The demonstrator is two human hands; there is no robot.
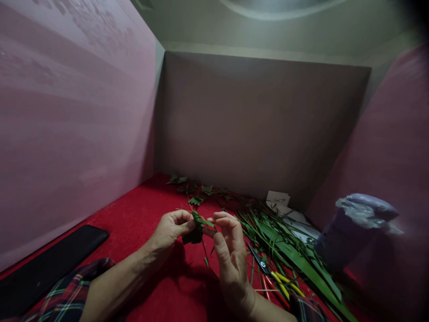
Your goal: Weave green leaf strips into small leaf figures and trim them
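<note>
My left hand (174,226) pinches a small woven bundle of green leaf (193,231) between thumb and fingers, above the red cloth. Thin stems and a narrow strip stick out of it. My right hand (231,255) is curled close on its right side, with thumb and forefinger at the end of a leaf strip (207,223). Part of that grip is hidden by the fingers. Right of my right hand lies a pair of black-bladed pliers or scissors with yellow handles (279,281). Red handles (267,286) of another tool show beside it.
Long green leaves (288,250) lie heaped at the right, partly over white paper (278,199). Behind them stands a purple container (348,232) with clear plastic on top. Loose lobed leaves (207,189) lie at the back. A long black object (67,255) lies left. Walls enclose three sides.
</note>
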